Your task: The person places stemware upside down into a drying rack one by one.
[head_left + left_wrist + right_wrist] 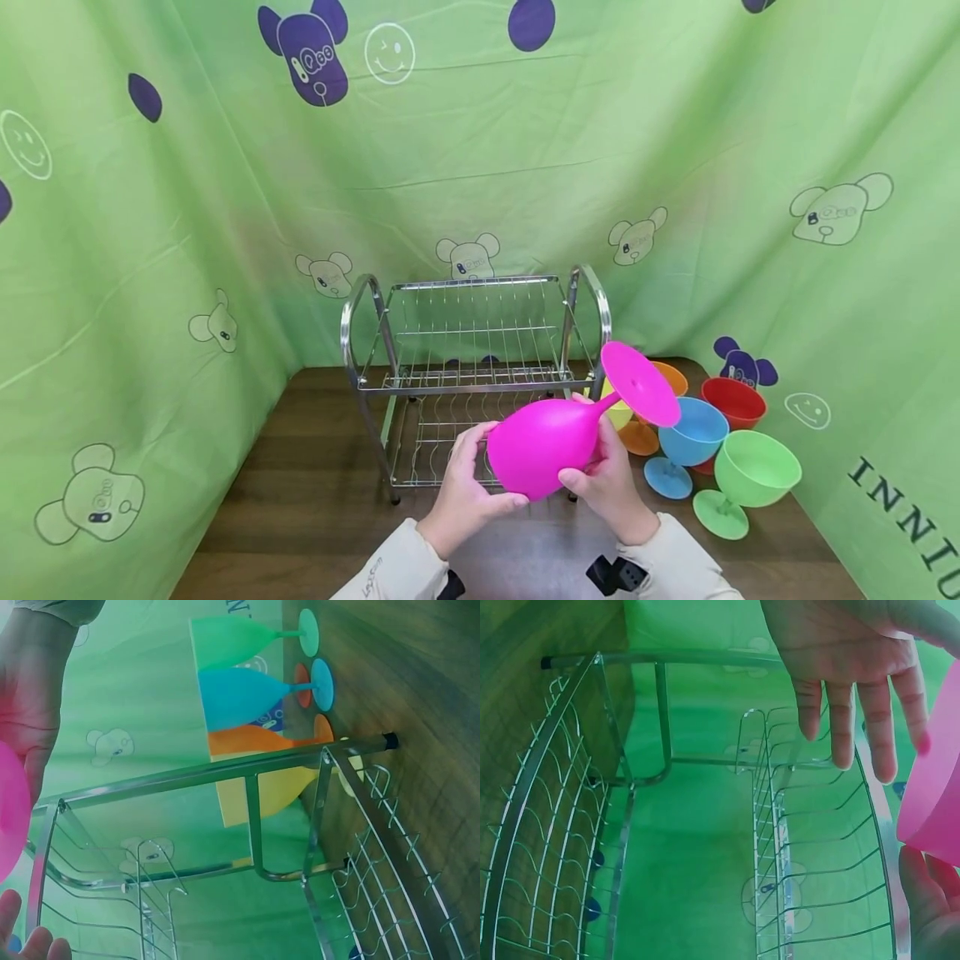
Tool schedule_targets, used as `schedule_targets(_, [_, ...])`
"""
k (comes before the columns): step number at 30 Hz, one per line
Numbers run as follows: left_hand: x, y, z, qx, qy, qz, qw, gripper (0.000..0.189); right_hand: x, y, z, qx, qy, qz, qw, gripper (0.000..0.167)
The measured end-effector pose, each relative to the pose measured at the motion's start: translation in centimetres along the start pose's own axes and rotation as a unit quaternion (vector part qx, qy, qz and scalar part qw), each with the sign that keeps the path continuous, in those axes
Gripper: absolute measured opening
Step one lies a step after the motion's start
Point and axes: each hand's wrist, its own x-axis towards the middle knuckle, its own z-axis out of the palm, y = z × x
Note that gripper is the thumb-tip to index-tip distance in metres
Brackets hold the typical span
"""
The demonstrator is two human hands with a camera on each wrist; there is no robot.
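A bright pink plastic goblet (pixel 543 446) is held in the air between both hands, tilted with its foot up to the right and its bowl down to the left. The left hand (pixel 468 492) holds the bowl at its left end, thumb below; in the right wrist view its other fingers (pixel 877 727) spread out fairly straight. Around the stem end of the bowl, the right hand (pixel 611 487) grips with its thumb in front and fingers partly hidden behind. Both hands are in front of a two-tier chrome dish rack (pixel 465 388).
Right of the rack, several goblets stand upright on the wooden table (pixel 300 500): green (pixel 757 468), blue (pixel 693 432), red (pixel 733 403), orange (pixel 670 377) and a partly hidden yellow one (pixel 262 787). A green printed cloth (pixel 480 150) hangs around the back and sides.
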Motion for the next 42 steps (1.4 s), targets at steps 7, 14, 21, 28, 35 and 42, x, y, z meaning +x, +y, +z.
schedule_targets(7, [0.6, 0.0, -0.7, -0.001, -0.002, 0.008, 1.0000, 0.090, 1.3, -0.4, 0.4, -0.013, 0.002, -0.018, 0.9997, 0.061])
schedule_targets(14, [1.1, -0.4, -3.2, 0.049, 0.053, 0.068, 0.9951, 0.078, 3.9, -1.3, 0.7, -0.018, 0.006, -0.018, 0.9997, 0.060])
schedule_targets(21, [0.9, -1.9, -6.8, 0.086, 0.207, 0.139, 0.9646, 0.025, 7.0, -2.7, 1.3, -0.066, 0.024, 0.055, 0.9960, 0.064])
schedule_targets(28, [0.7, -2.6, -9.3, 0.101, 0.338, 0.130, 0.9265, 0.021, 9.3, -3.3, 1.7, -0.099, 0.039, 0.135, 0.9851, 0.064])
schedule_targets(35, [0.3, -3.7, -10.9, 0.088, 0.378, 0.029, 0.9213, 0.030, 11.9, -3.5, 2.0, -0.129, 0.030, 0.173, 0.9759, 0.071])
schedule_targets(42, [0.7, -4.8, -11.0, 0.086, 0.367, -0.077, 0.9230, 0.043, 14.7, -3.5, 3.1, -0.150, 0.025, 0.175, 0.9727, 0.075])
